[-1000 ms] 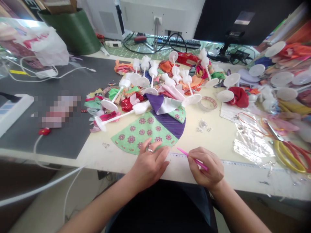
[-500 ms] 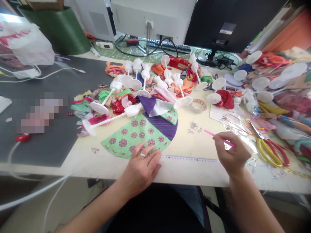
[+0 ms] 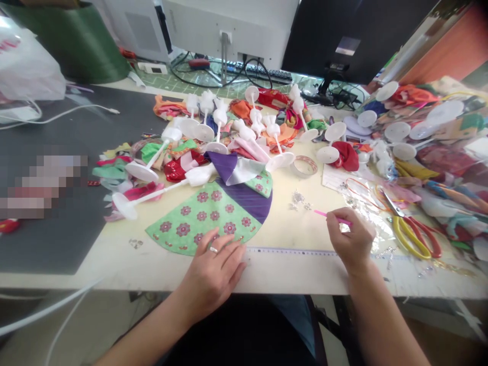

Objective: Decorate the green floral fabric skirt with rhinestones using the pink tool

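Observation:
My left hand (image 3: 214, 269) lies flat with its fingers stretched over the lower edge of a green cloth skirt (image 3: 192, 213) with a flower print, which is spread out on the table and joined to a purple panel (image 3: 248, 202). The skirt is on a white plastic mini mannequin (image 3: 202, 174), lying on its side with its stem and round base to the left. My right hand (image 3: 351, 241) is closed around a thin pink stick (image 3: 321, 213), whose tip points left, just short of a small heap of shiny rhinestones (image 3: 298, 200).
Several white mannequins (image 3: 220, 116) lie among colourful cloths at the back. A roll of tape (image 3: 305, 166) is behind the heap. Scissors (image 3: 409, 239) with yellow and red handles lie at right. A measuring strip (image 3: 282, 251) runs along the front; a few loose rhinestones (image 3: 135, 243) lie at left.
The whole scene has shifted slightly left in view. My left hand stays on the skirt, and my right hand still holds the pink stick, its tip a little lower beside the heap.

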The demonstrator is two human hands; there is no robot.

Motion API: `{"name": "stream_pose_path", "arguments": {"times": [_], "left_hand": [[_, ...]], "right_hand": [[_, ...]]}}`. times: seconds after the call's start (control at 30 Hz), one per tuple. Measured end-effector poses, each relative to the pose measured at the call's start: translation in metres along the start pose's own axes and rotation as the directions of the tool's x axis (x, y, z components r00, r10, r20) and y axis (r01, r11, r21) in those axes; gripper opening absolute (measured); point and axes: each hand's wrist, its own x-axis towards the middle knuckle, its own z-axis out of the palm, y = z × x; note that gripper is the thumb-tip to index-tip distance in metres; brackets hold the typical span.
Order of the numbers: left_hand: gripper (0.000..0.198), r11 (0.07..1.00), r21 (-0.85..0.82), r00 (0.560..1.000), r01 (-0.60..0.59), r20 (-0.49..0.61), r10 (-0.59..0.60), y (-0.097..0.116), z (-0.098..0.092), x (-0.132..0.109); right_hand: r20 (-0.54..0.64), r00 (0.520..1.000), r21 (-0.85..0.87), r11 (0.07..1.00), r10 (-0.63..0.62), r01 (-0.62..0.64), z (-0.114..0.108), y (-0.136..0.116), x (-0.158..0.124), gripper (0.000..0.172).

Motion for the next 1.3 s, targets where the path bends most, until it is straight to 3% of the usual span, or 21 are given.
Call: {"name": "stream_pose_path", "arguments": {"times": [0.33,0.53,0.67,0.77,0.87,1.03,1.17,1.3], "left_hand": [[0.022,1.0,-0.012,1.0,0.006,0.014,-0.005,0.0,-0.001,-0.001],[0.02,1.0,-0.009,1.0,0.015,-0.002,-0.015,0.0,-0.001,0.0],[0.018,1.0,-0.014,1.0,0.026,0.013,-0.025,0.001,-0.002,0.0],[0.018,0.999,-0.018,0.999,0.031,0.027,-0.031,0.001,-0.001,-0.001],[0.018,0.999,-0.018,0.999,0.03,0.028,-0.03,0.002,0.0,-0.004],[0.021,0.996,-0.067,0.998,0.066,0.019,-0.065,-0.002,-0.007,-0.001],[0.02,0.994,0.01,0.994,0.111,0.005,-0.111,-0.019,-0.014,0.013],[0.019,0.976,0.114,0.978,0.186,0.072,-0.195,-0.038,-0.012,0.022]], "right_hand": [[-0.005,1.0,0.053,0.998,0.026,-0.026,0.002,0.0,-0.003,0.012],[-0.042,0.992,0.159,0.981,0.116,-0.108,-0.002,-0.005,-0.003,0.013],[0.052,0.987,0.284,0.946,0.149,-0.158,-0.006,-0.023,0.006,0.012],[0.171,0.982,0.404,0.903,0.082,-0.146,-0.004,-0.045,0.019,0.011],[0.24,0.97,0.487,0.87,-0.049,-0.077,0.007,-0.071,0.035,0.011],[0.254,0.943,0.561,0.827,-0.214,0.036,0.039,-0.104,0.057,0.011],[0.231,0.955,0.558,0.83,-0.185,0.026,0.061,-0.114,0.061,0.013],[0.229,0.965,0.563,0.826,-0.13,-0.023,0.07,-0.114,0.054,0.012]]}}
